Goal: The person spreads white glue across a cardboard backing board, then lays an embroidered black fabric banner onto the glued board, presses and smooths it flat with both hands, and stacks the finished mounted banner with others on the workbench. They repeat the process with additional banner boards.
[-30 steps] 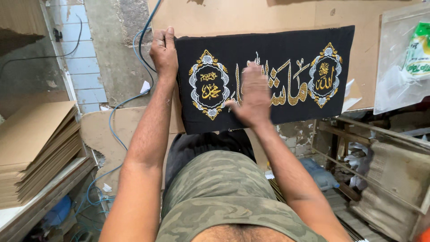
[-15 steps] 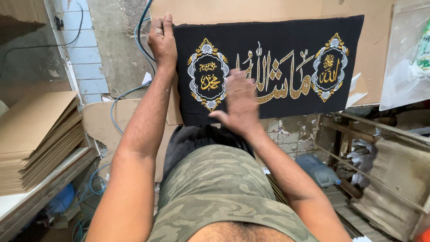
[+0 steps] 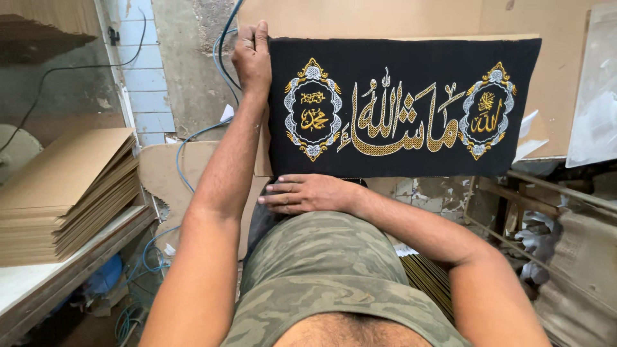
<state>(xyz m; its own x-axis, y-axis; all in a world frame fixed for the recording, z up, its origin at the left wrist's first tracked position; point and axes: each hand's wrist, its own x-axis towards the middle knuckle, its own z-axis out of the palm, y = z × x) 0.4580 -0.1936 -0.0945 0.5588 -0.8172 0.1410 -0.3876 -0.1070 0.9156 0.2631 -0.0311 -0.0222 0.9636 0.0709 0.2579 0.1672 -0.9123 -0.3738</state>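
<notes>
A black cloth panel [image 3: 411, 58] with gold and silver embroidery lies stretched over a brown board [image 3: 360, 16]. My left hand [image 3: 252, 54] grips its upper left corner, fingers curled over the top edge. My right hand [image 3: 307, 193] lies flat with fingers together along the panel's lower left edge, pressing there. My forearms reach out over my lap in camouflage-patterned fabric [image 3: 321, 276].
A stack of brown boards [image 3: 61, 193] sits on a shelf at the left. Blue cables [image 3: 193, 138] run down the wall and floor. A plastic-wrapped sheet [image 3: 594, 90] leans at the right, above wooden frames and clutter [image 3: 553, 238].
My right hand slid from the middle of the embroidered panel down and left to its lower edge. The left hand kept its hold on the corner.
</notes>
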